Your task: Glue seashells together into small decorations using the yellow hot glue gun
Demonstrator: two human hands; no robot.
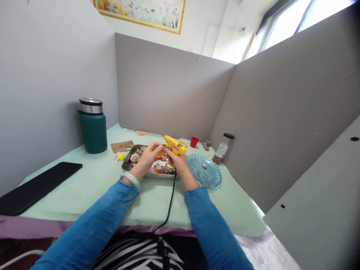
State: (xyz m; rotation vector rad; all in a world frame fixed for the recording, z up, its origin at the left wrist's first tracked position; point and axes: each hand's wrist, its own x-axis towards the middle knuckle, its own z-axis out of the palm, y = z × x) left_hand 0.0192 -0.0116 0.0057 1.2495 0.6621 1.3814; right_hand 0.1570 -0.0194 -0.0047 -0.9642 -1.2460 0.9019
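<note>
My left hand (148,156) pinches a small orange piece (160,153), whose exact kind I cannot make out. Close beside it, my right hand (179,162) is closed around a yellow hot glue gun (175,145), its nozzle pointing to the far left. The right fingertips reach toward the orange piece; whether they touch it is unclear. Below both hands is a metal tray (149,175) holding shells, pale discs and orange bits. A black cord (171,202) runs from the gun's handle down over the table's front edge.
A blue scalloped glass plate (212,174) lies right of the tray. Behind stand a red cup (194,142) and a leaning black-lidded jar (223,148). Leftward are a green bottle (93,131), a black mat (39,185), a brown card (122,146) and a yellow star (121,156). Grey partitions (171,90) enclose the table.
</note>
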